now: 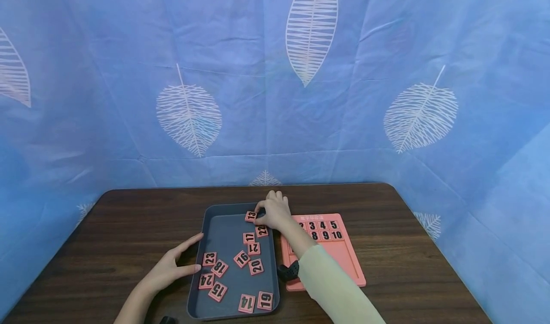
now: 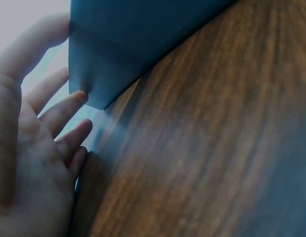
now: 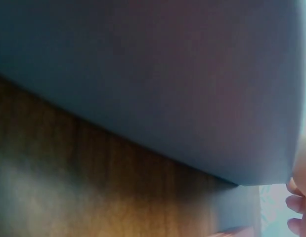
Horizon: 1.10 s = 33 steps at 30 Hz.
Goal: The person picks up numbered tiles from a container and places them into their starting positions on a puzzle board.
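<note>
A dark grey tray point(image 1: 229, 243) lies on the table with several loose pink number tiles in it, among them 16 point(image 1: 241, 258), 23 point(image 1: 209, 258) and 19 point(image 1: 265, 300). At its far right corner my right hand point(image 1: 275, 212) pinches the 13 tile point(image 1: 251, 216) between thumb and index finger. Just below that hand lies the 22 tile point(image 1: 261, 231). My left hand point(image 1: 172, 264) rests its extended fingertips and thumb against the tray's left wall; in the left wrist view the fingers point(image 2: 64, 111) are fairly straight. The right wrist view shows mostly the tray's outer wall point(image 3: 167, 89).
Right of the tray lies a pink number board point(image 1: 343, 262), partly under my right forearm. Tiles such as 5 point(image 1: 333, 225) and 10 point(image 1: 337, 235) sit in its upper rows. Beyond the dark wooden table point(image 1: 142, 219) hangs a blue leaf-patterned cloth point(image 1: 258, 99).
</note>
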Each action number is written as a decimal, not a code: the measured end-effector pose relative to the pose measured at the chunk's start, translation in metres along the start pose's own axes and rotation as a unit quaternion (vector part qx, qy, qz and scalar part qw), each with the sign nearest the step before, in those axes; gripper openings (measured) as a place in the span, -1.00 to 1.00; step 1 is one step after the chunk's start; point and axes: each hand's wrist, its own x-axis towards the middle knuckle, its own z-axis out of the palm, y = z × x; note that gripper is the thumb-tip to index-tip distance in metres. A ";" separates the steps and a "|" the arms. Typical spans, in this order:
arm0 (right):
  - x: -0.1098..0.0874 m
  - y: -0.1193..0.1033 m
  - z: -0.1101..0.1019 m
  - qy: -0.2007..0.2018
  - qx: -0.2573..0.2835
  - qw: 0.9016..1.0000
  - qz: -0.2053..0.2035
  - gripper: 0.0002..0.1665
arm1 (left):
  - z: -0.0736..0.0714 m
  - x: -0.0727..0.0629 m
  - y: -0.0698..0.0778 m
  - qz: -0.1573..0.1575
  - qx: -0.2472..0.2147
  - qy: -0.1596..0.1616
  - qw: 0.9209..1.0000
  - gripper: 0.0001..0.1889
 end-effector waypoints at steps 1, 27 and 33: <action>-0.001 0.000 -0.001 0.006 0.001 1.000 0.000 -0.70 | 0.000 0.000 0.000 -0.001 0.000 0.001 1.000 -0.23; -0.080 0.005 -0.047 0.175 0.087 0.980 0.043 -0.74 | 0.001 0.000 -0.003 0.005 0.000 0.003 1.000 -0.24; -0.103 0.014 -0.049 0.201 0.113 0.970 0.078 -0.71 | 0.001 0.000 -0.003 0.006 0.000 0.004 1.000 -0.24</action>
